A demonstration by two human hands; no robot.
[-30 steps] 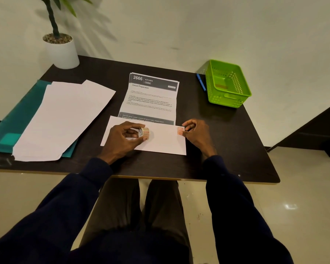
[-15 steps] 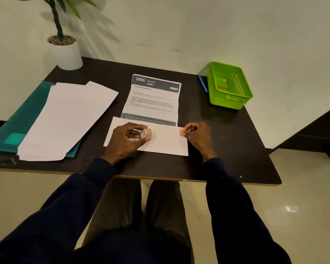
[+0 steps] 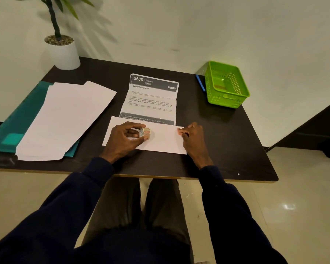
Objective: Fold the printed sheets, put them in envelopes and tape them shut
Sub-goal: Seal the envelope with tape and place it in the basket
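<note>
fingers (image 3: 134,126) of the left hand (image 3: 125,140) curl round one small roll of orange-and-white patterned tape (image 3: 145,133), holding it on edge over one white paper envelope (image 3: 161,142). that envelope lies flat near the front of the dark wooden table (image 3: 223,141). right hand (image 3: 194,142) sits at the envelope's right end, fingertips (image 3: 183,132) pinching one small orange tape end (image 3: 179,130). a strip between it and the roll is hard to make out. both wrists low, dark sleeves cut off at the bottom edge. one creased printed sheet (image 3: 152,98) lies just behind, its near edge hidden under the envelope, and the doubled top edges leave that count unsure. to the left, a fanned pile of long white envelopes (image 3: 65,119) on one teal plastic folder (image 3: 17,126), number unclear. at the right rear, one green plastic basket (image 3: 223,101), with one blue pen (image 3: 200,83) beside it. one white plant pot (image 3: 64,54) at the left rear corner.
</note>
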